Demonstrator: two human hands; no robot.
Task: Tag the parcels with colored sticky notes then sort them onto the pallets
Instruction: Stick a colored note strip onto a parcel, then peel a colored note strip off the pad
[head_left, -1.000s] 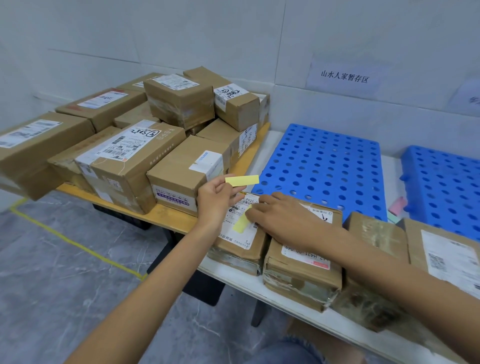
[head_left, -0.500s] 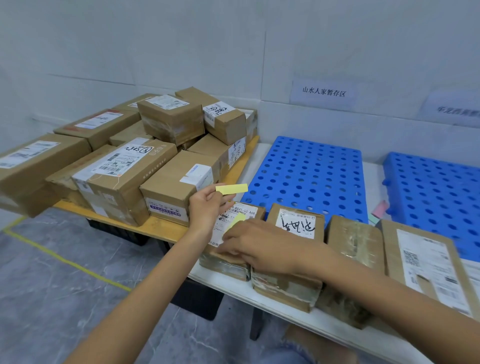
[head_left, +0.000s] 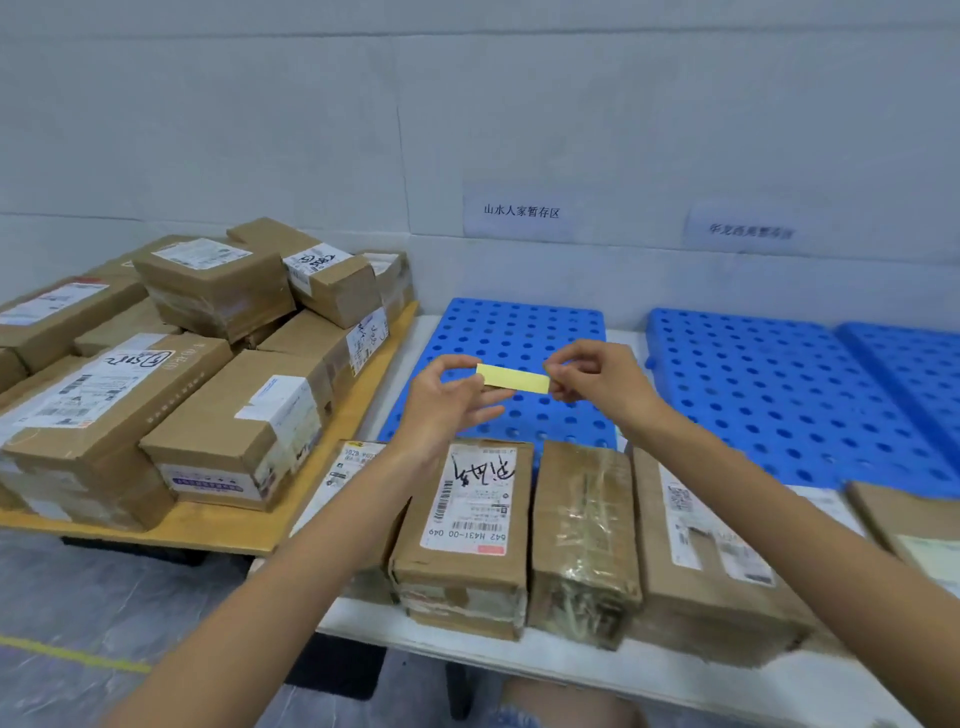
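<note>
Item: yellow sticky note, above front half of left blue pallet. Left hand pinches one end, right hand pinches other end; spare fingers loosely curled.

Risks, as we judge:
- sticky edge folds onto itself or clings to fingertip
- weak bond on taped parcel, in front of pallet, so note drops during sorting
- wrong colour sends parcel to wrong pallet

Obscured:
- we cannot tell single note from thin stack
- corner parcel, front-left of pallet, half behind left forearm
- wall sign, beyond pallet's right, unreadable
</note>
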